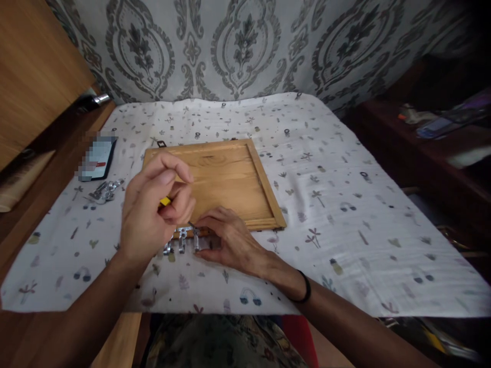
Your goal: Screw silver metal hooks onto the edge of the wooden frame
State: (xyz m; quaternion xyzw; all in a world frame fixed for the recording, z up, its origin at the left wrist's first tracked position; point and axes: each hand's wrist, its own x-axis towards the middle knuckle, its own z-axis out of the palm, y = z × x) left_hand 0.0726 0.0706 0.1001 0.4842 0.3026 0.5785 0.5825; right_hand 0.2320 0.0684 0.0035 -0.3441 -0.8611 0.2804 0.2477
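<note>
A wooden panel with a raised frame (264, 181) lies flat on the cloth. My left hand (153, 204) is closed above its near left corner, around a yellow-handled screwdriver (165, 201); most of the tool is hidden by the fingers. Along the panel's near edge sit several shiny metal hooks (182, 240). My right hand (230, 237) rests at this edge, its index finger and thumb closed about the rightmost metal hook (197, 239). Thin dark metal shows near that hook, just below my left fingers.
A pile of similar metal hooks (105, 191) lies left of the panel, with a phone (99, 158) behind it. Small dark metal loops (161, 144) stick out at the panel's far edge. Wooden furniture (38, 76) stands at left, a patterned wall (245, 51) behind.
</note>
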